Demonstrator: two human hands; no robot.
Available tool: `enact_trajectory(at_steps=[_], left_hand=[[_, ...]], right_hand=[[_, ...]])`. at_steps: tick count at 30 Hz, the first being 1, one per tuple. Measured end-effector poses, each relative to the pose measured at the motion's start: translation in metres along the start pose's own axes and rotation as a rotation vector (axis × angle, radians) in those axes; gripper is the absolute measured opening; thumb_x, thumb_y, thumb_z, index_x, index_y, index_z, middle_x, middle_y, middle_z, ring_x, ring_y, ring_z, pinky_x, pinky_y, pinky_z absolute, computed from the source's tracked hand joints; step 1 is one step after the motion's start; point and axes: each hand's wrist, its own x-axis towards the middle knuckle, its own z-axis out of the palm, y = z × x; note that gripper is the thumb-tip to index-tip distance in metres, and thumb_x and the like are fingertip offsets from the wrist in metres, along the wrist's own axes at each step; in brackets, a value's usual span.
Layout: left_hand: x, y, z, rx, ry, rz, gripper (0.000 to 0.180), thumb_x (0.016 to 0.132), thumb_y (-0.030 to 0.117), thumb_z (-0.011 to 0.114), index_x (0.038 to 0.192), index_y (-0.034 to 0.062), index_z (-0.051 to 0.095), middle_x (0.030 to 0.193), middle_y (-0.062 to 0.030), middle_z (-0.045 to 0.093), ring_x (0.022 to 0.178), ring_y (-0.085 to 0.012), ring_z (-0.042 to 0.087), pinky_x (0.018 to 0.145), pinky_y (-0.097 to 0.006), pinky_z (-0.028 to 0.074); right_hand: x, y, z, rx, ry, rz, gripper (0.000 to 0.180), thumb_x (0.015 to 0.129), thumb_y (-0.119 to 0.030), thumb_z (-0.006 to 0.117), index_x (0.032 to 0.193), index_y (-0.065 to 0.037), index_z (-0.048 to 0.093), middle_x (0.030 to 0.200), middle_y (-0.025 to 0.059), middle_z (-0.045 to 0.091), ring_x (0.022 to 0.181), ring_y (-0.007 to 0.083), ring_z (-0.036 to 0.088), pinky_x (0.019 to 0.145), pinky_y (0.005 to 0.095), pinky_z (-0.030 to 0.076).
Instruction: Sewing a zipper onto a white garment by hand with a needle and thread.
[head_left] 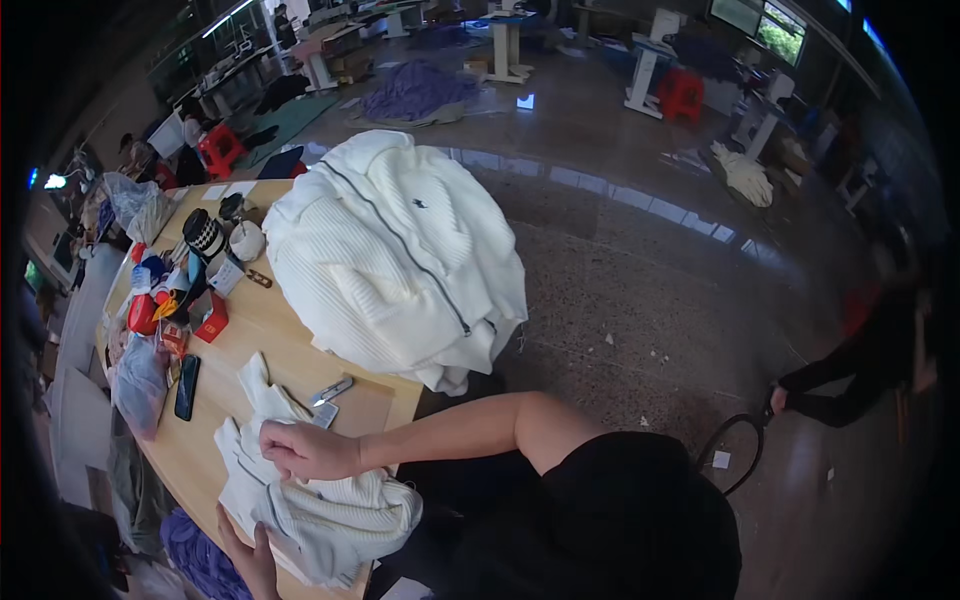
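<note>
A white ribbed knit garment with a dark zipper line lies crumpled on the wooden table. Over its upper part my right hand is closed, fingers curled down; whatever they pinch is hidden. My left hand rests at the garment's near left edge, thumb and fingers apart. Just beyond my right hand lies a pair of small thread snips beside a small pale card. Farther back, a big pile of white ribbed zip garments covers the table's right end.
Along the table's left side are a dark phone, a red box, a patterned cup, a plastic bag and a white jar. Purple fabric hangs near the lower left. At right, another person's hand holds a dark hoop.
</note>
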Motion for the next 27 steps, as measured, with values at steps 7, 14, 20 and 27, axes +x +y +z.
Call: enact_trajectory(at_steps=[7,14,20,27], left_hand=[[-0.062,0.159,-0.007,-0.104,-0.119,0.235,0.067,0.078,-0.001,0.06,0.139,-0.0001,0.032,0.142,-0.0167,0.038,0.133,-0.0284,0.034,0.109,-0.036,0.025],[-0.177,0.206,0.028,0.054,-0.448,0.18,0.074,0.07,0.008,0.069,0.136,0.0019,0.037,0.138,-0.0227,0.036,0.127,-0.0394,0.034,0.105,-0.044,0.028],[-0.215,0.199,0.075,-0.034,-0.355,0.095,0.07,0.073,0.013,0.071,0.135,0.0043,0.04,0.138,-0.0204,0.036,0.125,-0.0381,0.037,0.104,-0.043,0.032],[-0.249,0.178,0.138,-0.977,-0.171,-0.706,0.061,0.084,0.023,0.068,0.131,-0.0069,0.042,0.13,-0.0202,0.05,0.115,-0.0223,0.053,0.095,-0.032,0.044]], right_hand=[[-0.139,-0.111,-0.079,0.048,0.465,0.001,0.013,0.096,-0.018,0.047,0.099,-0.005,0.044,0.07,0.0077,0.058,0.049,0.0109,0.056,0.045,0.022,0.047],[-0.238,-0.178,-0.17,0.202,0.828,-0.116,0.014,0.087,-0.007,0.055,0.1,-0.004,0.05,0.069,0.0053,0.055,0.053,0.018,0.054,0.06,0.0378,0.053],[-0.358,-0.217,-0.344,0.408,0.979,-0.125,0.017,0.082,0.013,0.048,0.096,0.004,0.048,0.074,0.0086,0.046,0.063,0.0169,0.043,0.074,0.0345,0.045],[-0.297,-0.197,-0.352,0.28,0.919,-0.068,0.014,0.09,0.007,0.041,0.103,0.007,0.045,0.072,0.0096,0.044,0.065,0.0176,0.042,0.073,0.0358,0.042]])
